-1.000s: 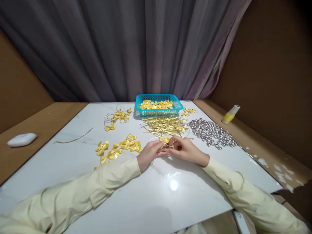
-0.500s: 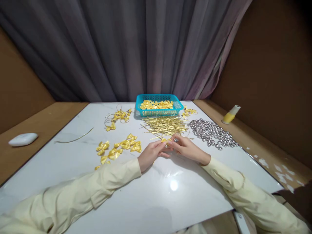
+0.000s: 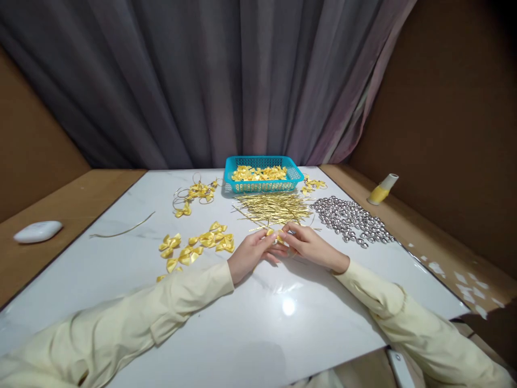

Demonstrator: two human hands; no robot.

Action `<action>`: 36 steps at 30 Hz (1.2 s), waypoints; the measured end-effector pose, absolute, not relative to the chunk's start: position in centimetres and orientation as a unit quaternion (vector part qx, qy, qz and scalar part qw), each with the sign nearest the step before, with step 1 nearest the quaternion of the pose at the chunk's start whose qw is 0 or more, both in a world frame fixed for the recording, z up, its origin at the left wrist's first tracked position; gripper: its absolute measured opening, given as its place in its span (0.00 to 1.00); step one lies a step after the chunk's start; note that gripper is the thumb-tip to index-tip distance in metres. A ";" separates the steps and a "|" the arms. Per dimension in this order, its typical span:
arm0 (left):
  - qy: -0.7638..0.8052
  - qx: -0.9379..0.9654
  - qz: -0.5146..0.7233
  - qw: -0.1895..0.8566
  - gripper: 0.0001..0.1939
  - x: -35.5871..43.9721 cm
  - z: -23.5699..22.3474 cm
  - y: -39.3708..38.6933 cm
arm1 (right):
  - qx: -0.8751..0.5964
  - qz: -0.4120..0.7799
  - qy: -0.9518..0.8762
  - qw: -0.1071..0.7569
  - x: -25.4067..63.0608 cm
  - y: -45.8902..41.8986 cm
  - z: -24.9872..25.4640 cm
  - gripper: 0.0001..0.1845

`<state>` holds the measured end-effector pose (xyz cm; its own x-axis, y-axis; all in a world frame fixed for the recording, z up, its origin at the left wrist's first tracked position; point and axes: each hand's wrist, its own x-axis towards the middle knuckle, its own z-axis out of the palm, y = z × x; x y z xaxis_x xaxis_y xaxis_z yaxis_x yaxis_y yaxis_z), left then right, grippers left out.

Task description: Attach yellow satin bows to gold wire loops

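Over the middle of the white table, my left hand (image 3: pixel 252 252) and my right hand (image 3: pixel 309 243) meet, both closed on a small yellow ribbon bow (image 3: pixel 279 236). Fingertips cover most of the bow. Something small and shiny seems to sit at its lower side, too hidden to make out. Just beyond my hands lies a pile of gold twist ties (image 3: pixel 277 207). Several loose yellow bows (image 3: pixel 189 254) are spread left of my left hand. To the right of my right hand is a heap of silver bells or beads (image 3: pixel 349 218).
A blue basket (image 3: pixel 264 187) of yellow bows stands at the back. Bows with wire loops (image 3: pixel 200 191) lie to its left, more bows (image 3: pixel 313 184) to its right. A single gold tie (image 3: pixel 125 230), a white mouse-like object (image 3: pixel 38 231) and a yellow-and-white tube (image 3: pixel 383 189) lie farther out.
Both hands stay in place around the bow. Their fingers have shifted slightly, and the bow is a little more covered now.
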<state>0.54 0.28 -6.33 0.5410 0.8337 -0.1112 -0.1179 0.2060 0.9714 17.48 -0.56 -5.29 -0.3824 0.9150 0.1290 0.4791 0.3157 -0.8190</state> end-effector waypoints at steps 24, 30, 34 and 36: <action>0.431 0.607 0.397 0.536 0.15 0.5 -5.8 0.4 | -0.390 0.426 -0.785 0.222 18.4 -0.8 -4.4 0.19; 0.434 0.609 0.396 0.533 0.15 0.3 -6.0 0.9 | -0.446 0.480 -0.710 0.259 18.1 -0.6 -4.9 0.20; 0.439 0.598 0.395 0.541 0.16 0.2 -5.8 1.1 | -0.464 0.515 -0.645 0.322 18.3 -0.2 -5.0 0.18; 0.442 0.589 0.400 0.546 0.16 0.2 -5.9 1.2 | -0.450 0.541 -0.618 0.349 18.6 -0.2 -4.5 0.17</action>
<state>0.20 1.19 -5.89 0.2891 0.9572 -0.0114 0.0845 -0.0136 0.9963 18.61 -0.23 -4.46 -0.3504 0.9350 -0.0556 0.1789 0.0085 -0.9838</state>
